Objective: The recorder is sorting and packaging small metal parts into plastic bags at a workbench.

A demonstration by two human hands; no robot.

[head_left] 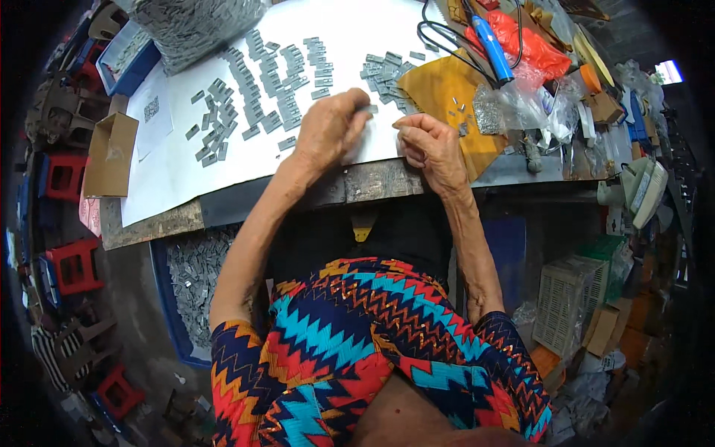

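Observation:
My left hand (328, 130) is closed above the white sheet (246, 167), with a small grey rectangular part (370, 109) between thumb and fingers. Across a short gap, the thumb and forefinger of my right hand (436, 147) are pinched together; whatever they hold is too small to make out. Uneven rows of similar grey parts (272, 89) lie on the sheet beyond and left of my left hand. A loose heap of grey parts (383, 74) sits just beyond both hands. Tiny metal pieces (459, 112) are scattered on a yellow-brown board (477, 145) beside my right hand.
A bulging bag of grey parts (197, 30) and a blue bin (130, 63) stand at the far left, near an open cardboard box (110, 156). A blue corded tool (491, 48) and plastic bags (514, 108) crowd the right. Below the table is a parts-filled tray (195, 283).

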